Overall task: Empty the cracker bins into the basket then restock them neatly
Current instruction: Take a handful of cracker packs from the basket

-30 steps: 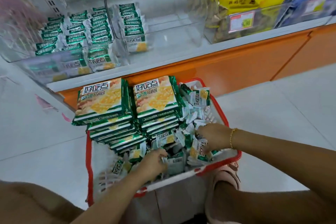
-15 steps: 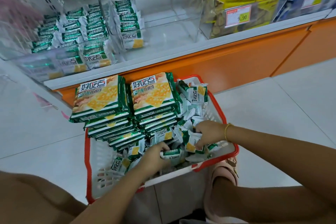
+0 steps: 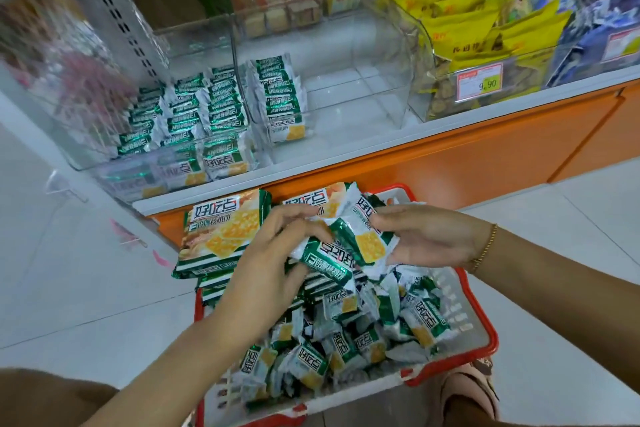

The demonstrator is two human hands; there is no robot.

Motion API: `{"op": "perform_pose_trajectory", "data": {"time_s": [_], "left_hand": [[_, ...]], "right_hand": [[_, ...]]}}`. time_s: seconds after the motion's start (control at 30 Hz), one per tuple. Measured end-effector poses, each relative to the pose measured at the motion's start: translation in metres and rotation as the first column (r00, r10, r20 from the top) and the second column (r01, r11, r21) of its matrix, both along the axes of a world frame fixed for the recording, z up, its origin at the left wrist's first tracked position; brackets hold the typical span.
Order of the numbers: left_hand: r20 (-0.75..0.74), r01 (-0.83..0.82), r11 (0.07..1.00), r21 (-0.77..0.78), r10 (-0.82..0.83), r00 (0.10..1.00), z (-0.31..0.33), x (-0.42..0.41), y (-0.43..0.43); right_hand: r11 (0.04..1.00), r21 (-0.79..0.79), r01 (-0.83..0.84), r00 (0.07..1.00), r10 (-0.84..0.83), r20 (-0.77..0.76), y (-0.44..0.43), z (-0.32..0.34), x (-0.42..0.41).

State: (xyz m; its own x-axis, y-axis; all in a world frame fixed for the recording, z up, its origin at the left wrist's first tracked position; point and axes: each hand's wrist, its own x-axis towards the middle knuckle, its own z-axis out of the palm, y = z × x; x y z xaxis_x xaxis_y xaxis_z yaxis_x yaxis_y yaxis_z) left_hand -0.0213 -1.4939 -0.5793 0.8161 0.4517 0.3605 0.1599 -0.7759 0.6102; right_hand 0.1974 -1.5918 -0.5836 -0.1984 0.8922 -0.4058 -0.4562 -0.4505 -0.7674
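A red and white basket [image 3: 485,336] on the floor holds several small green-and-white cracker packs [image 3: 363,347] and stacks of large cracker packs [image 3: 225,232]. Above it, my left hand [image 3: 273,270] and my right hand [image 3: 426,236] together hold a bunch of small cracker packs [image 3: 349,246], fingers curled round them. On the shelf, the left clear bin [image 3: 166,166] holds rows of small packs standing on edge. The middle clear bin [image 3: 381,87] has one row of packs [image 3: 280,97] at its left side; the rest of it is bare.
The orange shelf base [image 3: 450,156] runs just behind the basket. A bin of yellow snack bags [image 3: 485,21] with a 9.90 price tag [image 3: 479,81] stands at the right. White tiled floor [image 3: 69,288] lies to the left and right. A sandalled foot [image 3: 467,392] is beside the basket.
Both hands have risen out of the basket with a bunch of small packs and come together above it. The camera has tilted up toward the shelf bins.
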Motion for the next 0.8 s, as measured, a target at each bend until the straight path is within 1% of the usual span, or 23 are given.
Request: {"op": "perform_pose_trajectory", "data": {"time_s": [0.03, 0.07, 0.1, 0.13, 0.17, 0.2, 0.23, 0.33, 0.37, 0.4, 0.43, 0.5, 0.53, 0.57, 0.63, 0.7, 0.8], "left_hand": [[0.011, -0.007, 1.000, -0.031, 0.007, 1.000, 0.008, 0.002, 0.002], [0.020, -0.033, 0.994, -0.101, 0.035, 0.999, 0.014, 0.003, 0.006], [0.022, -0.071, 0.970, -0.231, 0.079, 0.997, 0.021, 0.005, 0.010], [0.020, -0.106, 0.906, -0.409, 0.125, 0.992, 0.027, 0.007, 0.014], [0.022, -0.122, 0.813, -0.570, 0.164, 0.986, 0.033, 0.010, 0.020], [0.020, -0.138, 0.711, -0.689, 0.208, 0.978, 0.039, 0.013, 0.024], [0.009, -0.151, 0.614, -0.775, 0.249, 0.969, 0.042, 0.016, 0.029], [0.030, -0.077, 0.325, -0.942, 0.313, 0.949, 0.052, 0.025, 0.035], [0.054, -0.032, 0.254, -0.967, 0.324, 0.945, 0.053, 0.027, 0.036], [0.073, 0.001, 0.217, -0.976, 0.325, 0.943, 0.055, 0.028, 0.038], [0.087, 0.021, 0.212, -0.977, 0.308, 0.947, 0.057, 0.030, 0.039], [0.107, 0.039, 0.260, -0.965, 0.252, 0.962, 0.059, 0.033, 0.042], [0.122, 0.049, 0.279, -0.959, 0.249, 0.961, 0.060, 0.035, 0.045], [0.142, 0.066, 0.276, -0.959, 0.266, 0.953, 0.061, 0.036, 0.048], [0.191, 0.116, 0.246, -0.962, 0.306, 0.933, 0.063, 0.037, 0.058], [0.235, 0.171, 0.206, -0.964, 0.347, 0.908, 0.068, 0.039, 0.070], [0.268, 0.221, 0.156, -0.963, 0.426, 0.864, 0.074, 0.041, 0.088]], "right_hand": [[1.000, 0.011, 0.022, 0.998, -0.022, -0.060, 0.003, 0.004, -0.004], [0.999, 0.022, 0.046, 0.991, -0.043, -0.127, 0.008, 0.007, -0.007], [0.997, 0.036, 0.073, 0.982, -0.066, -0.178, 0.011, 0.011, -0.009], [0.994, 0.043, 0.102, 0.970, -0.090, -0.226, 0.015, 0.015, -0.011], [0.988, 0.039, 0.149, 0.955, -0.133, -0.266, 0.019, 0.020, -0.012], [0.978, 0.021, 0.208, 0.938, -0.193, -0.289, 0.022, 0.027, -0.014], [0.964, 0.009, 0.266, 0.924, -0.253, -0.287, 0.025, 0.034, -0.017], [0.932, 0.029, 0.360, 0.908, -0.343, -0.239, 0.037, 0.048, -0.021], [0.926, 0.042, 0.375, 0.911, -0.360, -0.201, 0.041, 0.051, -0.022], [0.924, 0.051, 0.380, 0.916, -0.368, -0.162, 0.046, 0.054, -0.022], [0.923, 0.062, 0.379, 0.921, -0.370, -0.119, 0.050, 0.055, -0.021], [0.927, 0.090, 0.364, 0.931, -0.365, -0.011, 0.059, 0.063, -0.020], [0.931, 0.108, 0.348, 0.935, -0.353, 0.032, 0.063, 0.068, -0.019], [0.936, 0.128, 0.328, 0.938, -0.339, 0.076, 0.068, 0.073, -0.017], [0.952, 0.165, 0.259, 0.940, -0.288, 0.185, 0.076, 0.088, -0.013], [0.969, 0.202, 0.144, 0.919, -0.207, 0.335, 0.082, 0.106, -0.007], [0.975, 0.221, 0.028, 0.819, -0.149, 0.554, 0.092, 0.139, -0.002]]}}
